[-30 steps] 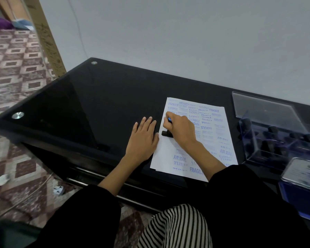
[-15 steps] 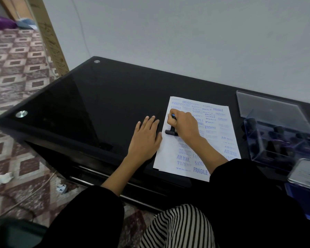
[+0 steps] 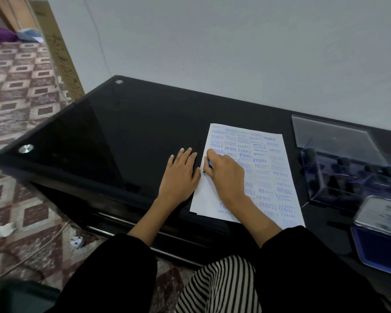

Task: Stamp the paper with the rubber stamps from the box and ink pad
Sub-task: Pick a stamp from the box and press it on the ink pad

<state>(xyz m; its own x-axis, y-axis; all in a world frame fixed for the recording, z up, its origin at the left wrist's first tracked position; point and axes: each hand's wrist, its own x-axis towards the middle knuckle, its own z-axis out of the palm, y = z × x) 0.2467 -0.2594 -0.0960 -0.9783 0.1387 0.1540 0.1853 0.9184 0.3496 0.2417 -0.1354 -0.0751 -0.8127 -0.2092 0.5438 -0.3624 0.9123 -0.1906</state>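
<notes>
Black table point(image 3: 122, 136); stamp point(image 3: 208, 169) gripped at paper point(image 3: 278, 159) edge.

One view only: wide-angle camera on the person's head, facing forward and down, close over the black glass surface point(image 3: 122, 136). Paper point(image 3: 278, 168) lies just right of centre; wall point(image 3: 235, 53) fills the top, patterned floor point(image 3: 20, 98) the left, lap point(image 3: 219, 288) the bottom edge.

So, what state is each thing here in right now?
Paper: flat on table, full of blue prints.
Stamp: gripped by right hand, down on paper.
Left hand: flat on table beside paper.
Box: open, stamps inside.
Ink pad: open.
</notes>
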